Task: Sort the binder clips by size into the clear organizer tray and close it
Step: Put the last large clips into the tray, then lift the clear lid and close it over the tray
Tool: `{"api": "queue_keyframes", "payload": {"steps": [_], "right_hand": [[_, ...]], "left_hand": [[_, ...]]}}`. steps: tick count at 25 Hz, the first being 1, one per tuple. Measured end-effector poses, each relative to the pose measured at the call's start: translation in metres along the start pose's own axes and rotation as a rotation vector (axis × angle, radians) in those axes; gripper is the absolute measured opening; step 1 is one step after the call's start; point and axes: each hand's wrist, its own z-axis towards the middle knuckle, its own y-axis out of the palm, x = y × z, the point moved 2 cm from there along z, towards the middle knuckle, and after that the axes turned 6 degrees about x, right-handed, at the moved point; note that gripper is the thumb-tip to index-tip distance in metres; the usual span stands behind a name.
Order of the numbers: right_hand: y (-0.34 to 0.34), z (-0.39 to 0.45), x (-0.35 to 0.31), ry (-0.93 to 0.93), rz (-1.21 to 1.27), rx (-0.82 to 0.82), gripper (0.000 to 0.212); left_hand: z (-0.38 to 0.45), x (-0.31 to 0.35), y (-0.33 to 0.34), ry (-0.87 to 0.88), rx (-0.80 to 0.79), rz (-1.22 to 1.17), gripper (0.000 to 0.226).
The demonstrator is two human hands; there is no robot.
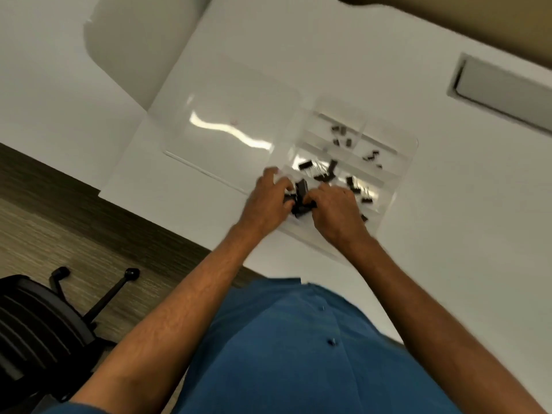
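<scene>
A clear organizer tray (403, 144) lies open on the white table, its lid (215, 109) folded out flat to the left. Black binder clips sit in several compartments: small ones (339, 130) at the far end, a few more (372, 155) to the right, larger ones (324, 171) in the middle. Over the tray's near compartments, my left hand (267, 201) and my right hand (336, 212) curl around a bunch of large black clips (301, 195) held between them. The view is blurred.
The white table (448, 264) has a recessed grey cable flap (504, 94) at the far right. A black office chair (38, 318) stands on the carpet at the lower left. The table's edge runs diagonally past my left forearm.
</scene>
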Motion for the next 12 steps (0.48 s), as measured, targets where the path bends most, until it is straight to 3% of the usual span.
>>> {"api": "queue_keyframes", "payload": {"steps": [5,12], "right_hand": [[-0.021,0.007,-0.004,0.031,0.229,0.169,0.018],[-0.043,0.090,-0.032,0.276,0.712,0.110,0.026]], "left_hand": [[0.006,-0.012,-0.026,0.025,0.102,-0.096,0.022],[0.060,-0.069,-0.071,-0.051,0.263,-0.046,0.023]]}}
